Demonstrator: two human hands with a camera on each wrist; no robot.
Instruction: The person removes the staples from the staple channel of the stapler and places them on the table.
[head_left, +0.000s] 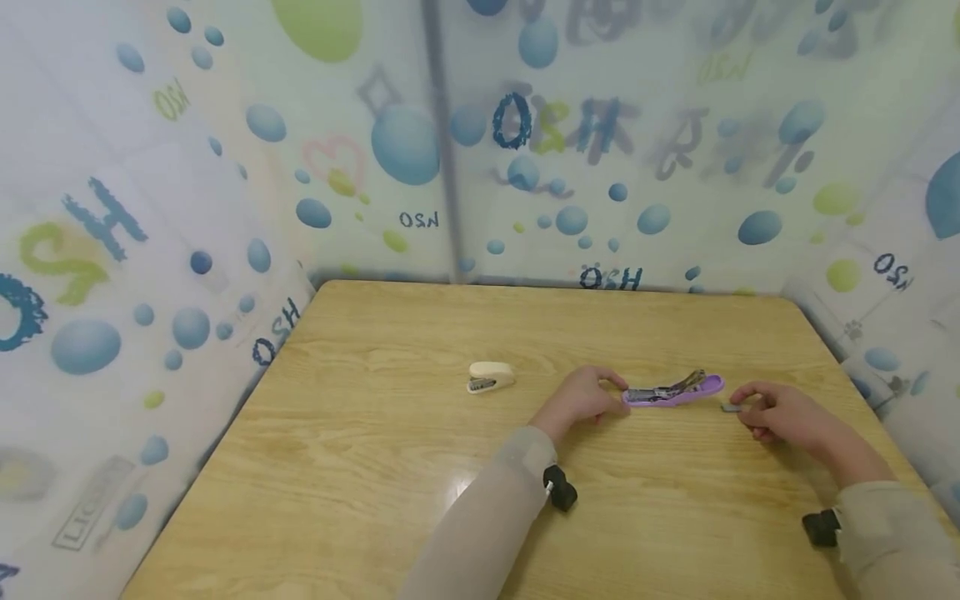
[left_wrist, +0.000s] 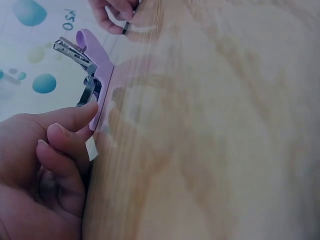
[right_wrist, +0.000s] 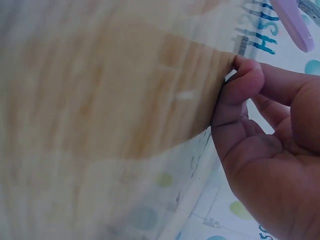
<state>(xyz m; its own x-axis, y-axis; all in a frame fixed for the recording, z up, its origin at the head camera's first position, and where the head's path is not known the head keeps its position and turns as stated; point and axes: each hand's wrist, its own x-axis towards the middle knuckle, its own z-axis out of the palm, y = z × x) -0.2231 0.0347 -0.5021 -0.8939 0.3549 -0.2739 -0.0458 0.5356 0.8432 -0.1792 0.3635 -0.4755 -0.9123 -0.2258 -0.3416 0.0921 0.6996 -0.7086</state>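
A purple stapler (head_left: 671,397) lies on the table with its metal top raised and folded back. My left hand (head_left: 581,396) pinches the stapler's near-left end between thumb and finger, as the left wrist view also shows. Just off the stapler's right end, my right hand (head_left: 787,421) holds a short grey strip of staples (head_left: 730,408) by its fingertips. In the right wrist view the strip (right_wrist: 243,45) sticks out past the fingers, close to the table top. A small pale piece (left_wrist: 91,148) shows by the left fingers; what it is I cannot tell.
A cream mini stapler (head_left: 491,377) stands to the left of the left hand. The wooden table (head_left: 337,467) meets patterned curtains (head_left: 562,192) at its back and sides. Each sleeve carries a black wrist device (head_left: 558,488).
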